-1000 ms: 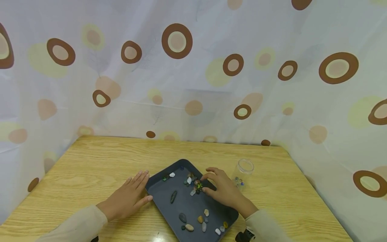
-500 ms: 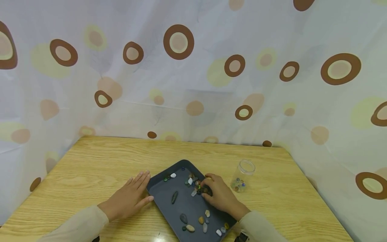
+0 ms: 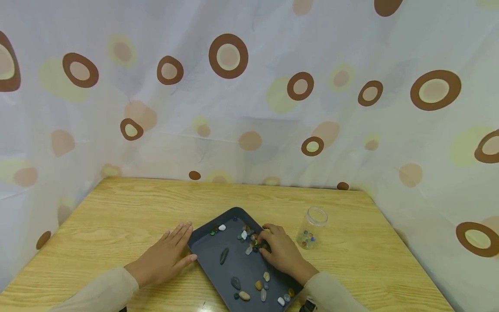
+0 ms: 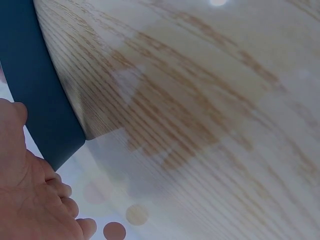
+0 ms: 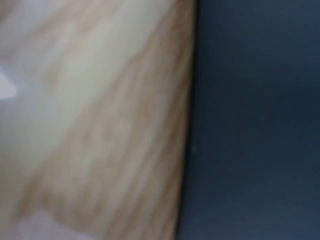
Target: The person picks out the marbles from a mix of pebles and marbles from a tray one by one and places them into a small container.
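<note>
A dark grey tray (image 3: 247,268) lies at an angle on the table. My left hand (image 3: 165,255) rests at its left corner with straight fingers; the left wrist view shows the same hand (image 4: 30,195) beside the tray's wall (image 4: 37,80). Over the tray's right side is my right hand (image 3: 283,253), fingers bent, thumb and fingertips down at a cluster of small stones and marbles (image 3: 249,238). Whether they pinch one is hidden. The right wrist view shows only the tray's side (image 5: 255,120) and table, no fingers.
A clear jar (image 3: 312,227) with several glass marbles (image 3: 306,238) stands right of the tray. Other pebbles lie in the tray, including a long dark stone (image 3: 224,256) and a beige one (image 3: 244,296). The wooden table (image 3: 136,212) meets a patterned cloth (image 3: 249,108) behind.
My right hand has come down and left into the stone cluster, and its fingers have drawn closer together. My left hand has stayed at the tray corner.
</note>
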The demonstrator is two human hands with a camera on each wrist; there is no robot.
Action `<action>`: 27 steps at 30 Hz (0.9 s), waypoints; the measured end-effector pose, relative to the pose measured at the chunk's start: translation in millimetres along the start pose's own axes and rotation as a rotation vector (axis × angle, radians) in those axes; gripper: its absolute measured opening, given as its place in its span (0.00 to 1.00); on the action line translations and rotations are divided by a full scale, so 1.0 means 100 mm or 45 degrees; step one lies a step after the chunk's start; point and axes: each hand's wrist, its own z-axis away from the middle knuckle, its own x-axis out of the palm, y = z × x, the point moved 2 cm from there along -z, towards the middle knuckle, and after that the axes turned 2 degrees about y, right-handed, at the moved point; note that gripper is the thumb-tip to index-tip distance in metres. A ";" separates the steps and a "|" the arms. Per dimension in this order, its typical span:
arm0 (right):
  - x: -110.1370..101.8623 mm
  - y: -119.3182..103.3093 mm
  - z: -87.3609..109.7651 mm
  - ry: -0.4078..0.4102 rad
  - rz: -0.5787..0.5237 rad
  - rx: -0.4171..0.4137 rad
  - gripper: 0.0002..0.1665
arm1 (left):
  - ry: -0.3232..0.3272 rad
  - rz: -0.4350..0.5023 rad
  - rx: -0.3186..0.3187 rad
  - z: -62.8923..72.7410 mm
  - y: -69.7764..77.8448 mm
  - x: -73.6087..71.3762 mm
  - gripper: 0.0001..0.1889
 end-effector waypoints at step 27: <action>-0.66 -0.11 -0.04 0.256 0.021 -0.027 0.07 | 0.007 0.016 0.005 0.01 0.02 -0.03 0.40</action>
